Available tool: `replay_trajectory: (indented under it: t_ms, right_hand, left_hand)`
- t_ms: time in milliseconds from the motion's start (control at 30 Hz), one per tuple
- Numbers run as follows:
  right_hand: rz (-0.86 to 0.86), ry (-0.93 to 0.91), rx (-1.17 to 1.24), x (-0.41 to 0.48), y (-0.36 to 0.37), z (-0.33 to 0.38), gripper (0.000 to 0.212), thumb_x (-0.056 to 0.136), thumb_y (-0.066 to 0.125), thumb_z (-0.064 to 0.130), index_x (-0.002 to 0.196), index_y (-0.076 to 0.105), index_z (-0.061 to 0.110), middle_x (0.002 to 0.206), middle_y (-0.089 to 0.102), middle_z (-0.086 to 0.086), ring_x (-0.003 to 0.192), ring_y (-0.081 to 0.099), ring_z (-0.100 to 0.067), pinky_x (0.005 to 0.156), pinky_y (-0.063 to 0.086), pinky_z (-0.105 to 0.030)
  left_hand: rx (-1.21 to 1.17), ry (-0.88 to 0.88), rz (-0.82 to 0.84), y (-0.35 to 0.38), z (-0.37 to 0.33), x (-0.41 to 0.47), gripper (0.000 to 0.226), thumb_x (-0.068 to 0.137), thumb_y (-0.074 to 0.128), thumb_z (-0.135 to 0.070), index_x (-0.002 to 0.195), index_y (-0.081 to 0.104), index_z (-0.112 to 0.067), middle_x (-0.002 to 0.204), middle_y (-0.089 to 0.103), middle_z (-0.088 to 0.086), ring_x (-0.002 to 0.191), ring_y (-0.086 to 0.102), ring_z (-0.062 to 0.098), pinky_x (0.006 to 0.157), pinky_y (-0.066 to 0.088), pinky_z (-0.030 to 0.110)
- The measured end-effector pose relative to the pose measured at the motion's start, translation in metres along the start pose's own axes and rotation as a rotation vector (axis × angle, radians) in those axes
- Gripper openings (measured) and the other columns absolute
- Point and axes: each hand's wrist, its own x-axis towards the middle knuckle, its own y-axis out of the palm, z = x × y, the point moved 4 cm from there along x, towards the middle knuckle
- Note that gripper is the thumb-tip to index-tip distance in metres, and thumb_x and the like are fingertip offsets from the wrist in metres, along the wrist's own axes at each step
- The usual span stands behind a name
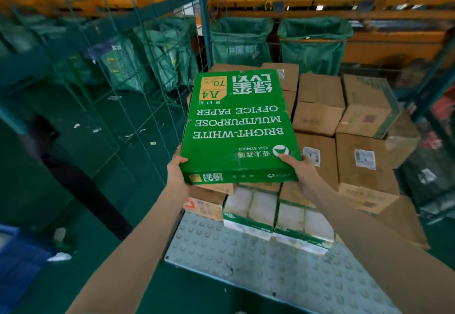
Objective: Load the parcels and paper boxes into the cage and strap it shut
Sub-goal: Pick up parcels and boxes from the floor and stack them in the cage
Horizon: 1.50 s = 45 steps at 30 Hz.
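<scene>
**A:** Entry one, left side?

**B:** Cage (203, 30), mesh wall and corner post. Just inside it is the left hand (176, 172), gripping the near left corner of the green paper box (240, 121), with the thumb on the top edge and the fingers underneath.

**A:** The box itself?

**B:** Held flat, label up. The long axis runs straight away from the person towards the cage back. Both grips are on the near short end, so the far end overhangs. I cannot tell whether it rests on anything.

**A:** Right side?

**B:** Right hand (301, 169), gripping the near right corner, thumb on top. Just beyond it are the stacked brown parcels (317, 116).

**A:** Below?

**B:** Lower paper boxes (251, 210) on the studded floor plate (246, 264).

**A:** Judgement?

**B:** The open slot lies ahead and down. The likely move is to slide the box forward along its length, with the hands level.
</scene>
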Motion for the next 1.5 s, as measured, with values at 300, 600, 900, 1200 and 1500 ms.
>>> replay_trajectory:
  t_ms: [300, 600, 900, 1200, 1500]
  right_hand:
    - [0.019, 0.054, -0.067, 0.066, 0.075, 0.051, 0.064, 0.088, 0.071, 0.037, 0.137, 0.035, 0.019, 0.128, 0.058, -0.005, 0.105, 0.061, -0.022, 0.083, 0.054, -0.04]
    - [0.138, 0.105, 0.077, 0.08, 0.137, 0.007, 0.058, 0.093, 0.065, 0.029, 0.136, 0.026, 0.029, 0.126, 0.054, -0.005, 0.1, 0.06, -0.018, 0.067, 0.052, -0.035]
    - [0.091, 0.169, 0.118, 0.098, 0.141, -0.016, 0.05, 0.092, 0.065, 0.02, 0.129, 0.033, 0.027, 0.127, 0.056, -0.01, 0.114, 0.058, -0.031, 0.07, 0.052, -0.037]
    - [0.033, 0.124, 0.12, 0.107, 0.169, -0.019, 0.047, 0.091, 0.065, 0.018, 0.126, 0.034, 0.026, 0.124, 0.058, -0.01, 0.109, 0.061, -0.03, 0.077, 0.055, -0.042]
    - [0.014, 0.225, -0.158, 0.156, 0.179, 0.018, 0.074, 0.09, 0.066, 0.044, 0.15, 0.023, 0.037, 0.142, 0.048, -0.003, 0.119, 0.057, -0.031, 0.082, 0.059, -0.049]
  left_hand:
    - [-0.033, -0.033, 0.023, 0.034, -0.063, 0.09, 0.012, 0.09, 0.049, -0.018, 0.099, 0.056, -0.015, 0.096, 0.066, 0.011, 0.084, 0.064, 0.03, 0.085, 0.054, 0.047]
    - [-0.09, 0.157, -0.117, 0.025, -0.111, 0.158, 0.003, 0.09, 0.053, -0.017, 0.091, 0.056, -0.016, 0.096, 0.065, 0.007, 0.077, 0.064, 0.024, 0.068, 0.054, 0.036]
    - [-0.205, 0.198, -0.306, 0.009, -0.085, 0.169, 0.006, 0.081, 0.057, -0.023, 0.077, 0.055, -0.019, 0.082, 0.061, 0.002, 0.074, 0.057, 0.024, 0.069, 0.046, 0.033]
    - [-0.17, 0.163, -0.277, -0.017, -0.09, 0.21, 0.058, 0.067, 0.065, -0.038, 0.12, 0.054, -0.017, 0.122, 0.064, 0.012, 0.096, 0.065, 0.029, 0.073, 0.053, 0.039]
    - [0.313, -0.119, 0.011, 0.012, -0.076, 0.263, 0.101, 0.078, 0.064, -0.056, 0.157, 0.009, -0.027, 0.154, 0.039, 0.006, 0.13, 0.05, 0.03, 0.109, 0.04, 0.049]
